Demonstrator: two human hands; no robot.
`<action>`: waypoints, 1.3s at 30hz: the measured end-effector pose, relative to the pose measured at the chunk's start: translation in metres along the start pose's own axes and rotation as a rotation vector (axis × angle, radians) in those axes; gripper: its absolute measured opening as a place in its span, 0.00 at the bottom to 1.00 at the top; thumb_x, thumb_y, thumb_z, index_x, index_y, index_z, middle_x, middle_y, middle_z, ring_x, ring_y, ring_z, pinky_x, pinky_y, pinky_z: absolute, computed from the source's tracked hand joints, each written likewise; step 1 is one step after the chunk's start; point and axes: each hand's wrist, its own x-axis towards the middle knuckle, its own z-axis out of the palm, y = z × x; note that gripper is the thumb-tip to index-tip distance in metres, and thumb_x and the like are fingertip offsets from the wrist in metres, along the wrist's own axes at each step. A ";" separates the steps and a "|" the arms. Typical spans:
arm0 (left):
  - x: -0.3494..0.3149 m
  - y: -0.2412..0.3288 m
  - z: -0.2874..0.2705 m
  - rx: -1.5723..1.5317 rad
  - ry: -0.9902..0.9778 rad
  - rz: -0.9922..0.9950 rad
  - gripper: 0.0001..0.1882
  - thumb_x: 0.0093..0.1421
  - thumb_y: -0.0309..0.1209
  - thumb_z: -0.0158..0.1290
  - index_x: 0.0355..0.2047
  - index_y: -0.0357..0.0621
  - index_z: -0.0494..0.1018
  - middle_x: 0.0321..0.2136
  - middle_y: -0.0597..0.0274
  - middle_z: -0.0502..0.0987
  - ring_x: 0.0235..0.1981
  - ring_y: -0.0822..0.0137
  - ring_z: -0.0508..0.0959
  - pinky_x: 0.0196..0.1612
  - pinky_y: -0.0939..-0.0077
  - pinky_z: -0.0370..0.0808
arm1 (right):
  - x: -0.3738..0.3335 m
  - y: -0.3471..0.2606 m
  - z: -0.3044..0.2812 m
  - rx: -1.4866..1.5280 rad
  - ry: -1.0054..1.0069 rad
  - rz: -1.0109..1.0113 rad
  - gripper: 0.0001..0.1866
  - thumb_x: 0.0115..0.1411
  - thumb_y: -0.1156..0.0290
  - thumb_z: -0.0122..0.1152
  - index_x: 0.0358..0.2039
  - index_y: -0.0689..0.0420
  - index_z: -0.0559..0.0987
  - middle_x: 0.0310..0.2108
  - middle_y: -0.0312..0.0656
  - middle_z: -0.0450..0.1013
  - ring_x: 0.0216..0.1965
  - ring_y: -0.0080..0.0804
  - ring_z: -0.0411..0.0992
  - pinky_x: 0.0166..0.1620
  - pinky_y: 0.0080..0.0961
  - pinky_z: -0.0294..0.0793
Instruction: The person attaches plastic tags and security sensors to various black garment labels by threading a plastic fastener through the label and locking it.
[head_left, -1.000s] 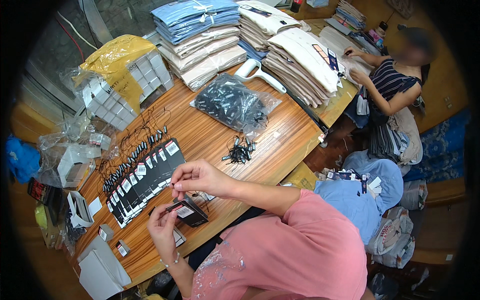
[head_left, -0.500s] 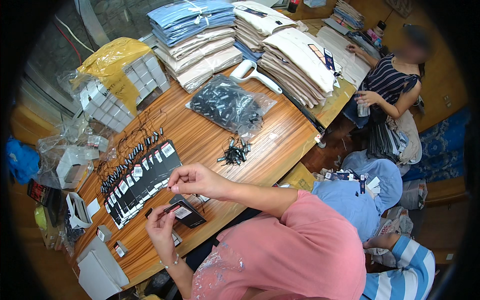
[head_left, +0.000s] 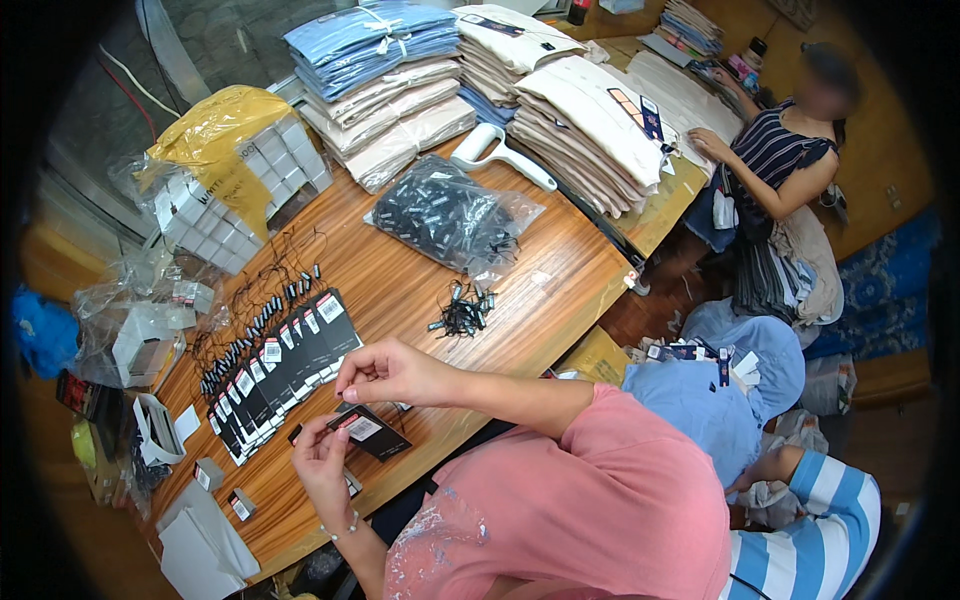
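Observation:
My left hand (head_left: 322, 460) pinches a black hang tag (head_left: 388, 442) with a white barcode sticker, near the table's front edge. Just above the tag's upper end is my right hand (head_left: 400, 372), its thumb and fingertips pressed together. Whatever lies between those fingertips is too small to make out. To the left, a fanned row of black hang tags (head_left: 325, 345) lies on the table, with black tag strings (head_left: 262, 325) trailing from their far ends. A small heap of loose black strings (head_left: 463, 312) rests beyond my right hand.
A clear bag of black strings (head_left: 435, 215) and a white tape-roller handle (head_left: 505, 158) lie farther back. Folded shirts (head_left: 390, 130) stand in stacks behind. White boxes (head_left: 225, 205) under yellow plastic are at the far left. A co-worker (head_left: 790, 155) is at the right.
My right hand has come down slightly, closer to the tag's upper end. The left hand keeps its hold. At the right, the co-worker's hands have moved onto the cloth and the pile beyond.

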 end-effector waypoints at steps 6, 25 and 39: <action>0.011 0.000 -0.005 0.025 0.097 0.074 0.10 0.54 0.19 0.50 0.38 0.34 0.68 0.32 0.62 0.74 0.31 0.76 0.74 0.31 0.86 0.71 | 0.006 0.002 -0.001 0.079 0.027 -0.023 0.06 0.55 0.74 0.56 0.32 0.62 0.74 0.26 0.33 0.71 0.28 0.14 0.67 0.32 0.12 0.67; 0.042 0.035 -0.049 -0.072 0.268 0.318 0.12 0.52 0.18 0.51 0.39 0.32 0.69 0.31 0.60 0.74 0.33 0.75 0.75 0.36 0.85 0.74 | 0.063 0.014 0.052 -0.136 0.100 -0.031 0.13 0.53 0.83 0.50 0.39 0.60 0.64 0.23 0.33 0.66 0.26 0.17 0.65 0.31 0.13 0.63; 0.045 0.033 -0.035 0.079 0.260 0.324 0.10 0.52 0.18 0.51 0.37 0.33 0.71 0.35 0.61 0.74 0.34 0.75 0.74 0.36 0.85 0.75 | 0.079 0.027 0.059 -0.499 0.242 -0.309 0.11 0.51 0.84 0.52 0.35 0.61 0.64 0.24 0.35 0.68 0.26 0.15 0.66 0.28 0.12 0.64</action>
